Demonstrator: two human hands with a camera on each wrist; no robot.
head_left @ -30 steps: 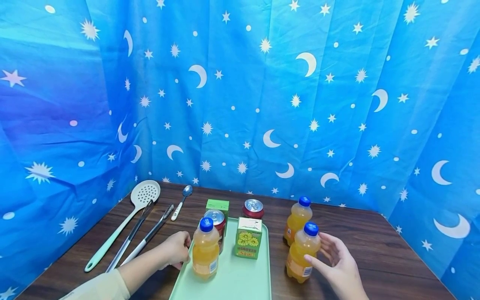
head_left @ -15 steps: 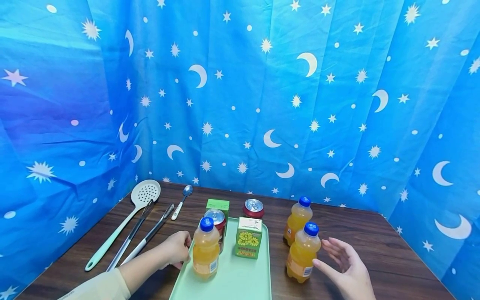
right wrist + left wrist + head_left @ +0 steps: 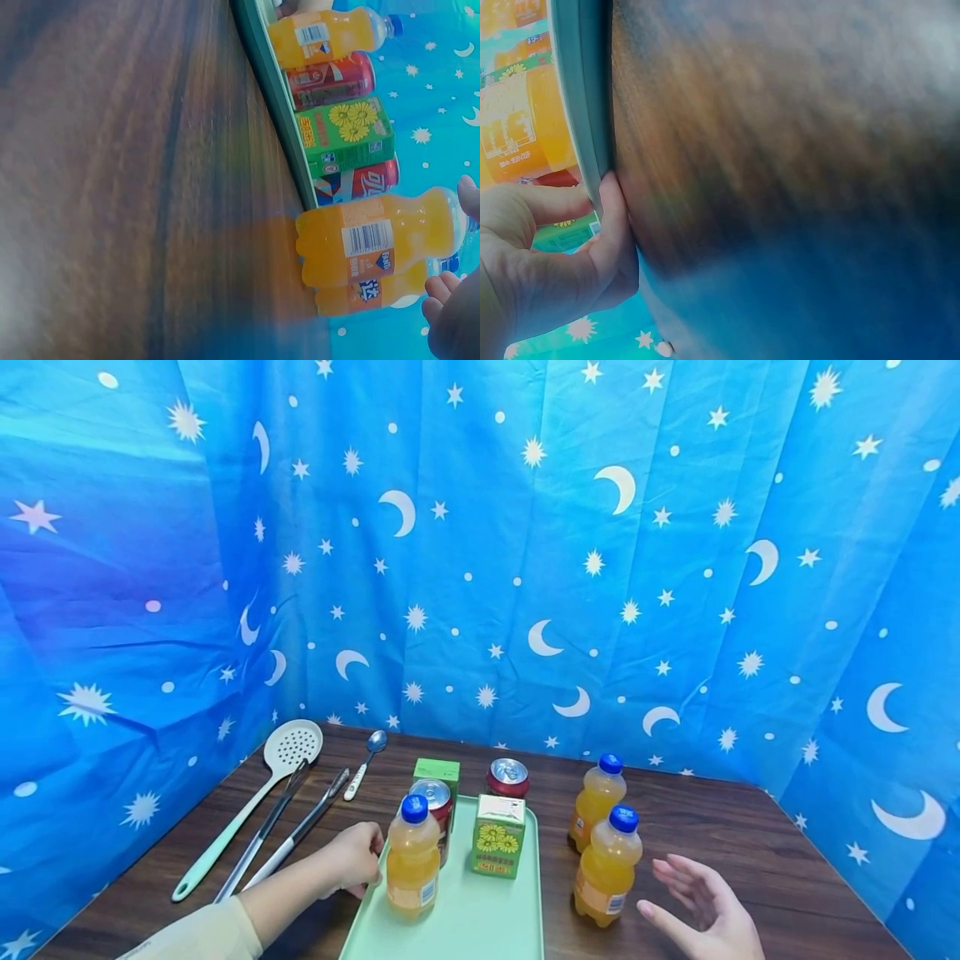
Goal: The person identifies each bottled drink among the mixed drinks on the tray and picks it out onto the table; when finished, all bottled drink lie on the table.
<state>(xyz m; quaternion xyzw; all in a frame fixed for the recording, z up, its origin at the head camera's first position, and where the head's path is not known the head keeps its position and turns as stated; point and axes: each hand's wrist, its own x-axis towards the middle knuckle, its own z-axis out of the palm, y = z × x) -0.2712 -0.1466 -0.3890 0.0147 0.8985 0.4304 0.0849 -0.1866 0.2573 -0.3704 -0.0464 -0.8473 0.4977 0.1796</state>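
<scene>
The left hand (image 3: pixel 352 858) has the left edge of the green tray (image 3: pixel 480 922) pinched, thumb to one side of the rim and fingers to the other, as the left wrist view confirms. The right hand (image 3: pixel 708 902) is empty, its thumb and fingers well parted; it is just beside the front bottle (image 3: pixel 606 877), not touching it. That bottle stands upright on the desk (image 3: pixel 720 814), off the tray's right edge, with the rear bottle (image 3: pixel 597 793) close behind. On the tray, the third bottle (image 3: pixel 412 872) stands upright by the left edge, the near can (image 3: pixel 444 827) directly behind it. A green carton (image 3: pixel 437 769) occupies the far left corner, base hidden. The flowered carton (image 3: pixel 497 847) stands towards the right edge, partly covering the far can (image 3: pixel 507 775). Along the desk's left edge lie a skimmer (image 3: pixel 292 748), tongs (image 3: pixel 291 837) and a spoon (image 3: pixel 356 782).
</scene>
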